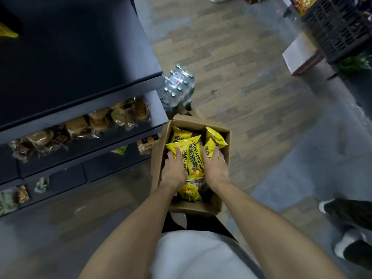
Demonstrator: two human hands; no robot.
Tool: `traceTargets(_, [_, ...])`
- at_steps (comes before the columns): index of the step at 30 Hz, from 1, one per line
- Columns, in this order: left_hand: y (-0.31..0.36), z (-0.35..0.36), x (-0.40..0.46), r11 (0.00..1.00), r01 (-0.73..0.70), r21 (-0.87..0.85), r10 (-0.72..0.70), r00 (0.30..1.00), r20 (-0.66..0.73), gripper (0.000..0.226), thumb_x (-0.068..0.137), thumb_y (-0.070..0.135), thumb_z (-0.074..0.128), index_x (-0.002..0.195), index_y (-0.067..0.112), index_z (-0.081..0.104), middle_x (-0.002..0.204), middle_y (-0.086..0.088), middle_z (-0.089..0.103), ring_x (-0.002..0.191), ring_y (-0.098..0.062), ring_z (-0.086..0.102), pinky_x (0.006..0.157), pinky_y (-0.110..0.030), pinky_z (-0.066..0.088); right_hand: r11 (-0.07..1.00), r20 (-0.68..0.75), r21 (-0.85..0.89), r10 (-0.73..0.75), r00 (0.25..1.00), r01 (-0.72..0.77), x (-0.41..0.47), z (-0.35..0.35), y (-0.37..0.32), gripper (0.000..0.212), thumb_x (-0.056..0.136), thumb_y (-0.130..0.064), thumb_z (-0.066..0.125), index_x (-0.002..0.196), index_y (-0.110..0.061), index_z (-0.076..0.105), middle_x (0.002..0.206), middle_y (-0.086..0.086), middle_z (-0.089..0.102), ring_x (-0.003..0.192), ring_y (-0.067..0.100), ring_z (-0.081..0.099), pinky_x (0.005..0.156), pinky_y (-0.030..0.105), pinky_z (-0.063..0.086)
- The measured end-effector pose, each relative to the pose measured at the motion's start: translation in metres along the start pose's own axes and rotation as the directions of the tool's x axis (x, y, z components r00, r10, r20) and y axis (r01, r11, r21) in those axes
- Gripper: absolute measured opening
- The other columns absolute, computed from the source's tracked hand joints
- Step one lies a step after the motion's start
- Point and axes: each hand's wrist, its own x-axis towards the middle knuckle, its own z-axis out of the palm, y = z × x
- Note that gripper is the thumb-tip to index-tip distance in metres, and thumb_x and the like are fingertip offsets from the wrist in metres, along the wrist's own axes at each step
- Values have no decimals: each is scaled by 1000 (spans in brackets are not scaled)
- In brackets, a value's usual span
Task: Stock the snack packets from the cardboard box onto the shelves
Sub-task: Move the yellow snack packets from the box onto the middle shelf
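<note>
Both hands reach into the open brown cardboard box (pixel 219 202). The left hand (pixel 174 169) and right hand (pixel 215 165) press, fingers spread, against a bunch of yellow foil snack packets (pixel 194 158) between them. The dark metal shelves (pixel 80 77) left of the hands hold few such packets, so the stocking seems barely begun.

You are reaching both bare forearms forward and down from your torso, the two arms converging as they go. Your left hand (pixel 174 170) is lying palm down with its fingers spread and pointing away from you, the fingertips pressing flat rather than curling. Your right hand (pixel 215 166) is mirroring it just beside, palm down, its fingers stretched forward and slightly bent at the tips, the outer ones partly hidden. The two wrists are sitting near each other but apart, both bent gently downward, with the thumbs facing inward toward one another.
</note>
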Motion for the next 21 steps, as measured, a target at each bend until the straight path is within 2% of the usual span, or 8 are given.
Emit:
traceTargets(3, [11,9,11,997,68,-37,-68,998,12,102,87,27,69,153,10,-7,147,-22,18,122,-35,43,100,-42,43,997,-40,-59,-52,998,50,6,8,5,87,91,-9,58,156,-22,2,157,28,6,140,39,24,110,41,35])
traceTargets(8, [24,19,30,988,153,-33,-153,988,4,101,89,28,67,153,7,-8,152,-25,11,129,-39,38,103,-40,39,991,-68,-102,-90,994,83,17,16,16,90,91,-16,61,155,-22,-1,157,25,6,138,41,26,109,43,36])
traceTargets(12, [25,25,44,976,220,-6,-220,976,-10,95,91,27,64,154,15,-7,151,-25,12,124,-39,42,96,-41,44,991,-55,-89,-103,993,98,28,17,21,98,85,-18,68,155,-24,0,156,24,9,134,41,31,108,44,37])
traceTargets(15, [22,29,51,967,253,-22,-253,967,-14,88,94,25,58,155,23,-6,149,-25,16,120,-40,45,92,-43,45,993,-37,-47,-108,993,107,35,17,22,101,81,-11,71,155,-24,4,156,24,10,133,41,32,106,44,38])
traceTargets(19, [15,30,58,963,265,-48,-267,963,-30,87,94,27,58,154,32,-4,139,-24,30,108,-41,54,86,-44,48,994,-40,-13,-107,993,106,43,17,19,97,83,-6,68,155,-23,6,155,25,11,131,41,35,104,44,41])
traceTargets(21, [12,27,59,961,267,-67,-269,963,-23,87,94,28,60,154,37,-3,133,-22,36,103,-39,57,84,-45,49,994,-34,-15,-106,994,105,46,16,17,102,79,-5,72,155,-22,6,154,25,11,129,40,36,102,43,43])
